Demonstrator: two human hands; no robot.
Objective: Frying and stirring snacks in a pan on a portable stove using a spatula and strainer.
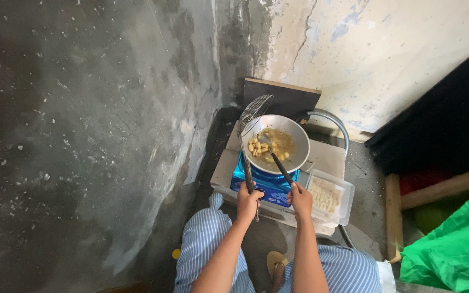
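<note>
The person squats on the floor [365, 179] in a rough corner, knees in striped trousers [202, 244] spread either side of a small blue stove [264, 182]. On the stove sits a metal wok [299, 138], holding pale yellow pieces of food [256, 147] frying in oil, mostly on its left side. The left hand [247, 203] is closed around the dark handle of a wire skimmer [255, 111], whose mesh head rests on the far left rim of the wok. The right hand [301, 199] is wrapped around the near end of a spatula [278, 163], its blade down in the oil among the pieces. Both forearms reach straight forward from the knees, elbows low, wrists roughly level with the stove. To my eye the tools are light and stiff, best held at the near ends where the hands already are, well back from the heat. The wok looks thin and would be hot and oily, so likely to slide or tip if pushed at the rim. The pieces seem small and soft, easily broken by a hard scrape. Just right of the stove stands a clear plastic tub [346, 190] with more uncooked pieces. A grey hose [335, 120] curves behind, and a green plastic sheet [454, 244] lies at near right.
</note>
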